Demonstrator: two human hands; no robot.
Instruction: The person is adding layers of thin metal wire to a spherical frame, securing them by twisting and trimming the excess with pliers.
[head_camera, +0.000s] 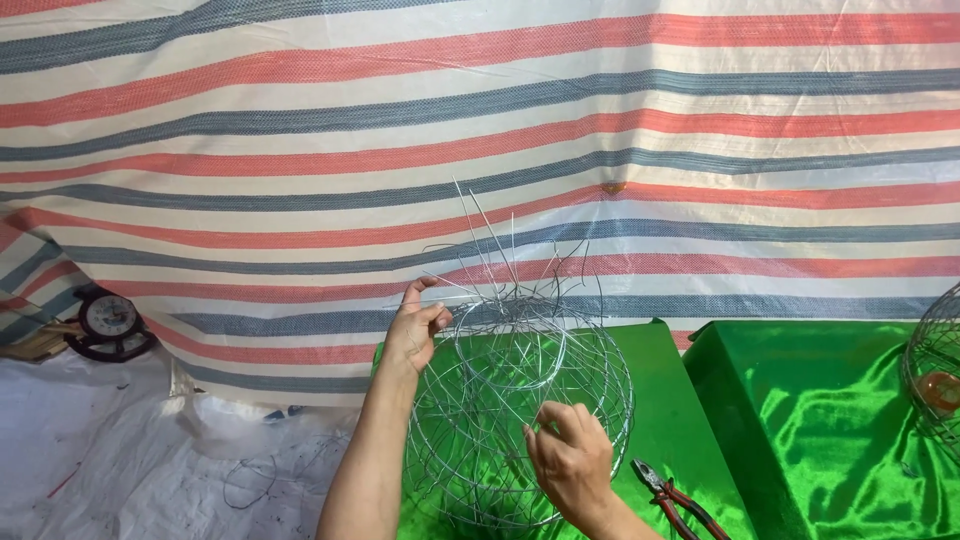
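The fingers (432, 318) of the left hand (412, 330) are closed on the upper left rim of a round wire frame (520, 400), with the thumb raised above them. The fingers (560, 420) of the right hand (572, 462) are pinched together on a thin wire at the front of the same frame, low on its right side. The wire frame stands upright between both hands, over the left edge of a desk covered with shiny green cloth (680, 400). Loose wire ends (490, 245) stick up from its top. Red-handled pliers (678, 498) lie on the green cloth, just beside the right wrist. Behind hangs a striped tarp (480, 120). At far right another wire cage (935, 375) stands; at far left a round clock (108, 318) lies near the tarp.
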